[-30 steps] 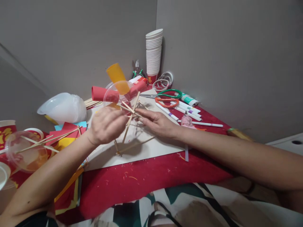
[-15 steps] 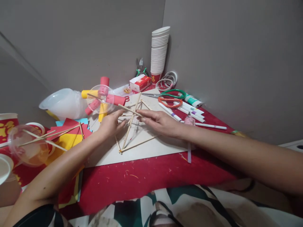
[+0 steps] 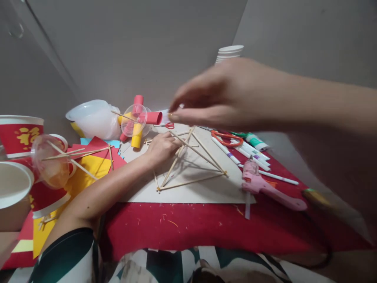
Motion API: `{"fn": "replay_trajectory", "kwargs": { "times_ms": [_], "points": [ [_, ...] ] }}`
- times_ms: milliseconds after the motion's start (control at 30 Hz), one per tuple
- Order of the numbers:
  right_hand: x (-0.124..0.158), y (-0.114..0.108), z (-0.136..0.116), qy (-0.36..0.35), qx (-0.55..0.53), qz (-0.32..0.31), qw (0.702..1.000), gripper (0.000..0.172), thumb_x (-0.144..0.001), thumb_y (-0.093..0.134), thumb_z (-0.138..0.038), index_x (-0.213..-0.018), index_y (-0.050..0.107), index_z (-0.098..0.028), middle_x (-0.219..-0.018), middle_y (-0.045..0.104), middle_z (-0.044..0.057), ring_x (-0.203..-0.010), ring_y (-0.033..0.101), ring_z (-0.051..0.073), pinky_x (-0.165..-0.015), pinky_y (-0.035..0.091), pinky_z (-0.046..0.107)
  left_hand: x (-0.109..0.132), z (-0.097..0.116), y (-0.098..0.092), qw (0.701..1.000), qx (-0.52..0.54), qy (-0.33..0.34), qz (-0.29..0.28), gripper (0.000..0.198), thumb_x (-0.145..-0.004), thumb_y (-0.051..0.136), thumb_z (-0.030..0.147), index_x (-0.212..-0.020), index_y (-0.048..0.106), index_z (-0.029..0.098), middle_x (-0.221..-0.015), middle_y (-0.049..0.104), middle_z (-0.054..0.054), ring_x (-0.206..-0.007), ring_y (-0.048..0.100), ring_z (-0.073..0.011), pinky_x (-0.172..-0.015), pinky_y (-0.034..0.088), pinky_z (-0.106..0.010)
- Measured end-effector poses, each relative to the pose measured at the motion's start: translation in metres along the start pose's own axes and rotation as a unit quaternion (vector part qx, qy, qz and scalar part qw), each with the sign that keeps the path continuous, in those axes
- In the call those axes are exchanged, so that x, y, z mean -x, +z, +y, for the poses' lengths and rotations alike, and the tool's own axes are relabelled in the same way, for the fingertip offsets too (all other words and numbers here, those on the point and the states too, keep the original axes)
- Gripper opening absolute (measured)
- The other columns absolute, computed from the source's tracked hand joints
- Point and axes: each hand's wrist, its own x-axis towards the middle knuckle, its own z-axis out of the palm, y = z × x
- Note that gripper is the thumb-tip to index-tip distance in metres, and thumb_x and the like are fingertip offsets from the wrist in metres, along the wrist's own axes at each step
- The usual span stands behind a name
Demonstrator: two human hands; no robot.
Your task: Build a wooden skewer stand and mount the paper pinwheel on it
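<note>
A frame of thin wooden sticks [image 3: 191, 182] stands on a white board [image 3: 206, 196], its sticks joined at corners. My left hand [image 3: 164, 147] is at the frame's left side, fingers bent around a stick near the upper joint; its fingertips are partly hidden. My right hand [image 3: 212, 94] is raised above the back of the board, blurred, off the frame. Its thumb and fingertips come close together, and whether something small is between them is too blurred to tell. A pink glue gun [image 3: 265, 186] lies to the right of the board.
Red scissors, white markers [image 3: 253, 155] and orange-handled scissors [image 3: 226, 138] lie behind and right. A pinwheel of red and yellow rolls [image 3: 137, 122] stands at the back. Paper cups [image 3: 22, 135], coloured paper [image 3: 94, 167] and another stick piece are left. Stacked cups [image 3: 231, 51] stand behind my right hand.
My right hand has left the stick frame and risen up toward the camera. My left hand stays at the frame. The view has shifted, showing the glue gun more fully.
</note>
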Motion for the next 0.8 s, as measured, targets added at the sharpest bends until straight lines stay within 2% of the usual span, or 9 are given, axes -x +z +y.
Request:
{"fn": "replay_trajectory", "kwargs": {
  "times_ms": [67,133,167,300,400,500,533,667,800],
  "points": [
    [-0.053,0.024,-0.006,0.032,0.037,-0.048,0.998,0.019,-0.088,0.072,-0.026,-0.104,0.08,-0.018,-0.072,0.072,0.0,-0.057,0.059,0.012,-0.055,0.046,0.024,0.0,0.002,-0.001,0.999,-0.006,-0.023,-0.032,0.03,-0.095,0.057,0.03,-0.117,0.076,0.024,-0.102,0.078,-0.008,-0.099,0.07,-0.0267,-0.086,0.053,-0.04],
    [-0.105,0.057,-0.003,0.057,0.053,-0.066,0.995,0.035,-0.086,0.077,-0.028,-0.118,0.074,-0.012,-0.069,0.07,-0.001,-0.058,0.062,0.012,-0.064,0.054,0.029,0.0,0.004,-0.003,0.998,-0.007,-0.031,-0.052,0.029,-0.096,0.057,0.031,-0.116,0.076,0.025,-0.1,0.078,-0.008,-0.097,0.07,-0.0274,-0.086,0.053,-0.041],
    [-0.127,0.075,0.001,0.062,0.049,-0.108,0.991,0.048,-0.085,0.079,-0.026,-0.128,0.067,-0.008,-0.061,0.066,-0.004,-0.054,0.061,0.012,-0.064,0.056,0.031,0.001,0.005,-0.004,0.998,-0.004,-0.03,-0.053,0.028,-0.096,0.057,0.032,-0.116,0.075,0.024,-0.1,0.078,-0.008,-0.097,0.07,-0.0272,-0.086,0.053,-0.04],
    [-0.186,0.135,0.019,0.079,-0.027,-0.219,0.972,0.07,-0.087,0.074,-0.012,-0.148,0.041,0.0,-0.038,0.048,-0.015,-0.041,0.056,0.012,-0.056,0.058,0.033,0.002,0.005,-0.006,0.999,0.005,-0.02,-0.04,0.028,-0.098,0.054,0.03,-0.115,0.073,0.018,-0.102,0.077,-0.01,-0.097,0.07,-0.0247,-0.087,0.053,-0.037],
    [-0.199,0.159,0.028,0.074,-0.057,-0.24,0.966,0.053,-0.093,0.067,-0.012,-0.142,0.048,-0.004,-0.037,0.049,-0.015,-0.041,0.055,0.012,-0.054,0.058,0.032,0.001,0.003,-0.002,0.999,0.008,-0.011,-0.033,0.028,-0.1,0.049,0.027,-0.11,0.073,0.016,-0.099,0.077,-0.011,-0.092,0.071,-0.0234,-0.085,0.054,-0.036],
    [-0.199,0.17,0.035,0.069,-0.065,-0.242,0.966,0.011,-0.092,0.064,-0.008,-0.103,0.067,-0.009,-0.037,0.05,-0.011,-0.041,0.052,0.012,-0.053,0.055,0.031,-0.001,0.002,0.003,0.999,0.02,-0.012,-0.03,0.028,-0.1,0.048,0.026,-0.106,0.073,0.015,-0.097,0.077,-0.012,-0.091,0.071,-0.0233,-0.084,0.054,-0.036],
    [-0.198,0.171,0.037,0.067,-0.068,-0.235,0.967,0.008,-0.091,0.063,-0.006,-0.09,0.067,-0.012,-0.038,0.049,-0.01,-0.041,0.051,0.012,-0.052,0.054,0.03,-0.002,0.001,0.004,0.999,0.026,-0.016,-0.03,0.029,-0.1,0.047,0.027,-0.106,0.073,0.015,-0.097,0.077,-0.012,-0.091,0.071,-0.0236,-0.083,0.054,-0.036],
    [-0.187,0.167,0.045,0.053,-0.081,-0.191,0.977,0.028,-0.089,0.058,-0.002,-0.066,0.057,-0.019,-0.041,0.049,-0.007,-0.044,0.053,0.012,-0.054,0.05,0.029,-0.003,0.004,0.005,0.997,0.043,-0.045,-0.045,0.03,-0.099,0.048,0.029,-0.103,0.075,0.016,-0.096,0.077,-0.013,-0.09,0.072,-0.0239,-0.079,0.054,-0.034],
    [-0.17,0.149,0.055,0.034,-0.1,-0.076,0.992,0.025,-0.085,0.065,-0.006,-0.065,0.06,-0.019,-0.05,0.056,-0.004,-0.05,0.058,0.016,-0.061,0.052,0.033,-0.005,0.009,-0.001,0.992,0.043,-0.076,-0.087,0.035,-0.1,0.044,0.031,-0.102,0.075,0.015,-0.098,0.078,-0.013,-0.09,0.073,-0.0254,-0.073,0.053,-0.033]
  ]
}}
